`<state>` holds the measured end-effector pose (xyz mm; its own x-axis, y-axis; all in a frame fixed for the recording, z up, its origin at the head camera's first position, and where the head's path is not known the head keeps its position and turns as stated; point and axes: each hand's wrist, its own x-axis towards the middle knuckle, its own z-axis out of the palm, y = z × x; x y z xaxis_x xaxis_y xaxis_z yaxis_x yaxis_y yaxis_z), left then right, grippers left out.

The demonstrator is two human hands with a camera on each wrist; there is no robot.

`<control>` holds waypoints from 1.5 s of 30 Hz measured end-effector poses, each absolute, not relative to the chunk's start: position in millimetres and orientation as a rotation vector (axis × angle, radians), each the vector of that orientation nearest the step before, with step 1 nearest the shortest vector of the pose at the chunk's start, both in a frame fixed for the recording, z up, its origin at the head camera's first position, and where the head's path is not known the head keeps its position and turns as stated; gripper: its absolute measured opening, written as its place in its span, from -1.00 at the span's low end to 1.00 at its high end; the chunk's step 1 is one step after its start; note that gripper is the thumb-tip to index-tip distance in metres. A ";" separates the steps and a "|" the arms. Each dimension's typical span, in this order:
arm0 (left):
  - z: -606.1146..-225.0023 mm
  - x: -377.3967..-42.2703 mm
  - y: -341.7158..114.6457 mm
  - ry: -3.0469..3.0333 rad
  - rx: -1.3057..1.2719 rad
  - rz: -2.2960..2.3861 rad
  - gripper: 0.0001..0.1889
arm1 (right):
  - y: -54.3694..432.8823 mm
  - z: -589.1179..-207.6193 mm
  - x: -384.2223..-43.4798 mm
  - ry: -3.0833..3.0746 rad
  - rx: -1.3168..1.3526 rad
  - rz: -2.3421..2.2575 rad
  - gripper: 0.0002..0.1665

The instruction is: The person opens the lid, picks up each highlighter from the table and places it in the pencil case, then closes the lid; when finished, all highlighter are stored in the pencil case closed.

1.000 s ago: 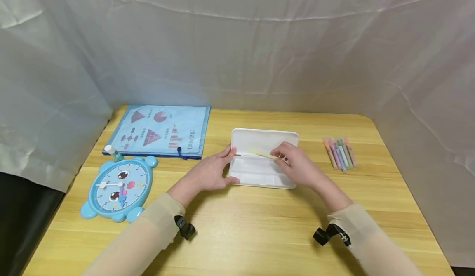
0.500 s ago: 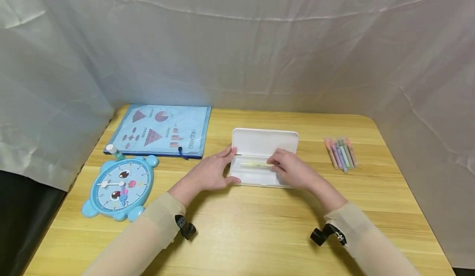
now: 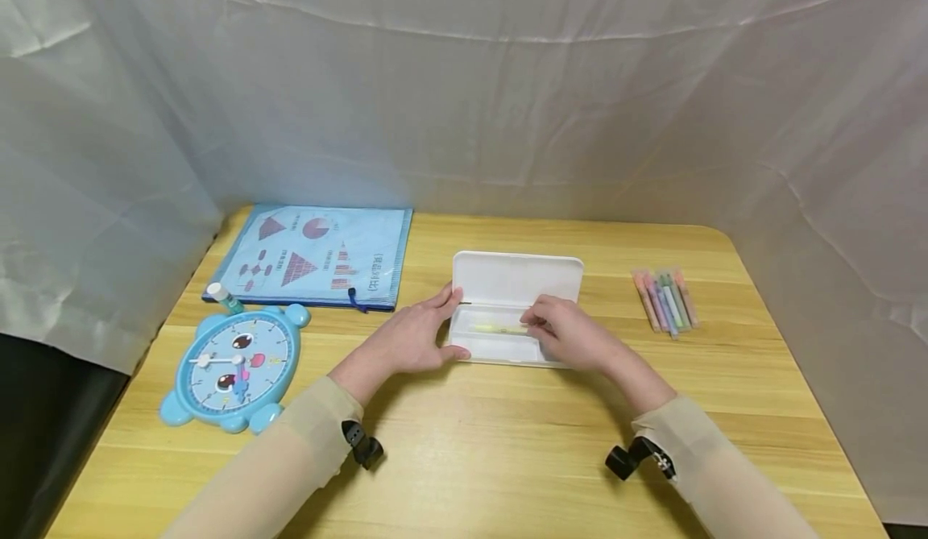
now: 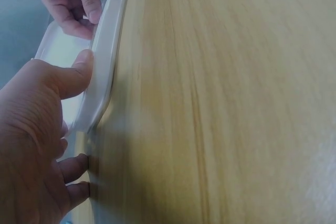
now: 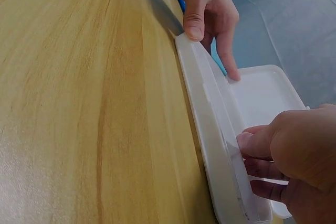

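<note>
A white pencil case (image 3: pixel 515 278) lies on the table with its lid raised at the back, its shallow tray towards me. My left hand (image 3: pixel 413 336) grips the left end, thumb at the front corner and a fingertip by the hinge. In the rear compartment lies a slim yellow marker pen (image 3: pixel 499 329). My right hand (image 3: pixel 569 329) pinches its right end, which the fingers hide. Seen from the right wrist, the right hand (image 5: pixel 296 153) reaches over the case's tray (image 5: pixel 202 98). The left wrist view shows the left thumb (image 4: pixel 79 74) on the case's rim.
To the right lie several pastel marker pens (image 3: pixel 665 301) side by side. A blue toy clock (image 3: pixel 235 370) sits at left, with a white-capped small bottle or tube (image 3: pixel 225 297) behind it. A blue printed folder (image 3: pixel 319 253) lies at back left. Grey cloth (image 3: pixel 478 104) encloses the table.
My right hand has lowered the yellow marker pen from near the hinge into the rear compartment, moving slightly towards me. The left hand has stayed on the case's end.
</note>
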<state>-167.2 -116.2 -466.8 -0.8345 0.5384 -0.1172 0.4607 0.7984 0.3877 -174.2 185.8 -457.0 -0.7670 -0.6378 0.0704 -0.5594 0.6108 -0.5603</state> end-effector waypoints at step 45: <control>-466.6 -166.8 -117.6 2.759 0.797 0.512 0.13 | 281.1 -409.4 -160.4 3.138 -0.719 -1.138 -0.82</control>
<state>-166.8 -117.6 -466.6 -0.8275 0.5495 -0.1155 0.4716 0.7918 0.3882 -160.4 281.1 -409.4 -0.8759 -0.2900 0.3856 -0.4698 0.6950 -0.5443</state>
